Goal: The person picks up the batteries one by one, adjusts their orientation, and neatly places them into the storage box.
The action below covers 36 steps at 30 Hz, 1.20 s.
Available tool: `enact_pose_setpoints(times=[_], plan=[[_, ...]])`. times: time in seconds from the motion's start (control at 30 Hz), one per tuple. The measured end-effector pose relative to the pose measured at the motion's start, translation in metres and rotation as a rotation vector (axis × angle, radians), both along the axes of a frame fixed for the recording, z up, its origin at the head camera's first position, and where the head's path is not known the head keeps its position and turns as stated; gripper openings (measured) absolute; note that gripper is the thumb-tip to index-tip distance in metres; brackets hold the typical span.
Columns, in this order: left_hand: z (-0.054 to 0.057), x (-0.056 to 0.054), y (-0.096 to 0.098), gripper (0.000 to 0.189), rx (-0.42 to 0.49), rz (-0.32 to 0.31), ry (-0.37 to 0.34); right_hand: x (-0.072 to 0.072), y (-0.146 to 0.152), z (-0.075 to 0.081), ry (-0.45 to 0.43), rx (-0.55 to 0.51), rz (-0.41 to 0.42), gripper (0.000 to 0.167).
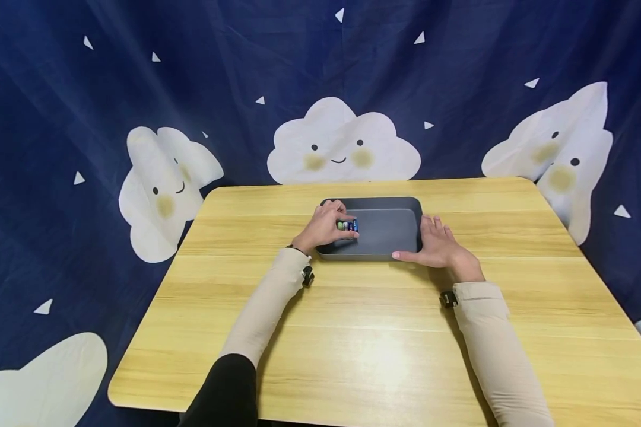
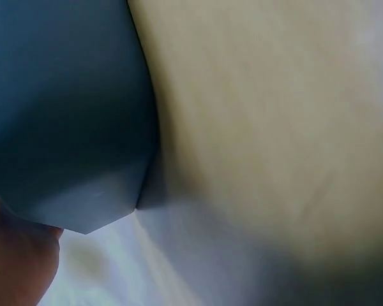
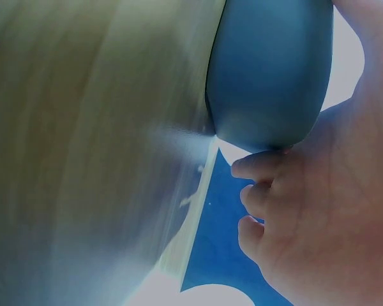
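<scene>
A dark grey rectangular tray (image 1: 384,228) with low walls sits near the far side of the wooden table. At its left end, my left hand (image 1: 324,226) reaches over the rim. Between thumb and forefinger it pinches a small blue, white and green item (image 1: 348,226), whose kind I cannot tell. My right hand (image 1: 435,244) rests against the tray's right end, fingers stretched along the outside and thumb over the near rim. The left wrist view has only the tray's outer wall (image 2: 70,102) and part of the hand (image 2: 19,264); the pinched item is hidden there.
The light wooden table (image 1: 352,332) has rounded corners and stretches toward me. Behind it hangs a dark blue curtain (image 1: 235,53) with white clouds and small triangles, close to the table's far edge.
</scene>
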State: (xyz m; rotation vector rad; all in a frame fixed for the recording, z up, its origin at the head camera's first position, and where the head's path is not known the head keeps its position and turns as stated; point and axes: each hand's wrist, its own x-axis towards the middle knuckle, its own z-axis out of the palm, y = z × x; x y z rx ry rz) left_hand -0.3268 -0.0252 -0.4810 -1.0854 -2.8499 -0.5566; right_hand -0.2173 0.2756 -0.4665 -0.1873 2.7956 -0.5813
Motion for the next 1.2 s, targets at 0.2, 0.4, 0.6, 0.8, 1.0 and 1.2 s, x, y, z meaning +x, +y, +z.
enact_pose_setpoints(times=[0.2,0.4,0.6,0.8,1.0,1.2], plan=[[-0.0045,-0.0025,-0.0004,0.059,-0.041,0.023,-0.016,0.0001,-0.0007,-0.0005,0.004,-0.002,0.0,0.14],[-0.0051,-0.0041,0.0006,0.059,-0.072,0.046,-0.049,-0.0007,-0.0002,-0.0024,0.007,0.0,-0.001,0.139],[-0.0037,-0.0048,0.0022,0.059,-0.111,0.039,-0.079,-0.0001,-0.0005,-0.0015,0.0,-0.003,-0.003,0.139],[-0.005,-0.0069,0.0037,0.059,-0.155,0.043,-0.093,0.0,-0.0005,-0.001,-0.008,-0.004,-0.006,0.139],[-0.0036,-0.007,0.0053,0.057,-0.184,0.043,-0.094,0.0004,0.0,-0.0005,-0.003,-0.012,-0.005,0.139],[-0.0046,-0.0078,0.0064,0.057,-0.203,0.034,-0.085,0.0007,0.0002,-0.0013,-0.006,-0.017,-0.009,0.138]])
